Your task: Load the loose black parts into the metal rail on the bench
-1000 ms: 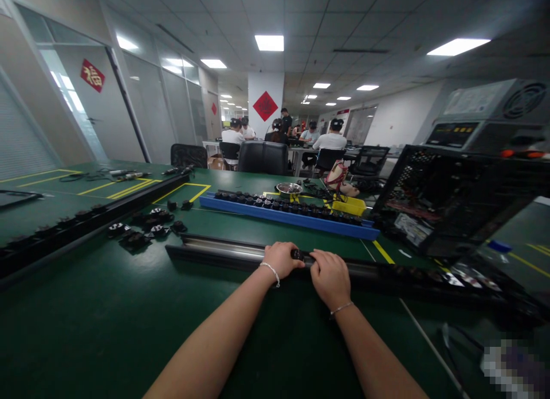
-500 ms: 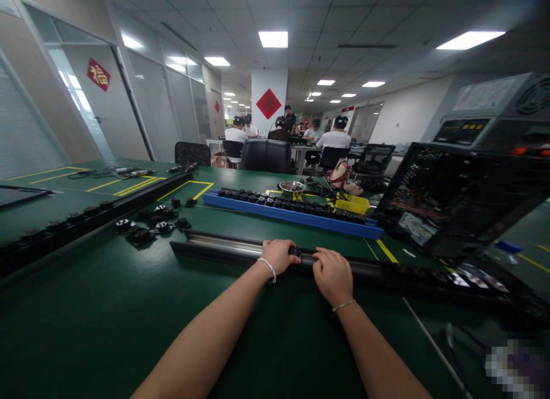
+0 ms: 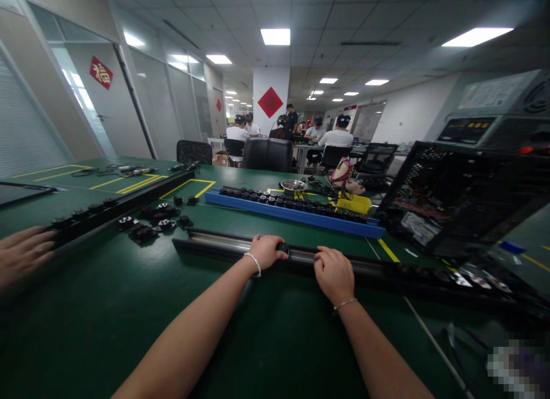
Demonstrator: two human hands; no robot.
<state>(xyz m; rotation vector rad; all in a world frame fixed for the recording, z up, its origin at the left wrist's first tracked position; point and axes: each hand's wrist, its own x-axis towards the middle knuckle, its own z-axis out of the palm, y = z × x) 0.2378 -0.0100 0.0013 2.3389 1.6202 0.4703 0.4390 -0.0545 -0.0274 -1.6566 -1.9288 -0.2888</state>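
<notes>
A long black rail with a silvery channel [image 3: 215, 242] lies across the green table in front of me. My left hand [image 3: 266, 251] is curled over the rail, its fingers closed on a small black socket part [image 3: 283, 247] sitting in the channel. About a hand's width to the right, my right hand [image 3: 334, 273] grips the rail with bent fingers. Both wrists wear thin bracelets.
Another person's hand [image 3: 21, 253] rests on a second black rail [image 3: 116, 207] at the far left. Loose black parts [image 3: 148, 224] lie between the rails. A blue tray [image 3: 296, 215] of parts, a yellow box [image 3: 354, 204], a metal bowl [image 3: 293, 186] and an open computer case [image 3: 455, 198] stand behind.
My left hand has slid the small black part leftward along the rail, away from my right hand. Another person's hand has come into view at the far left.
</notes>
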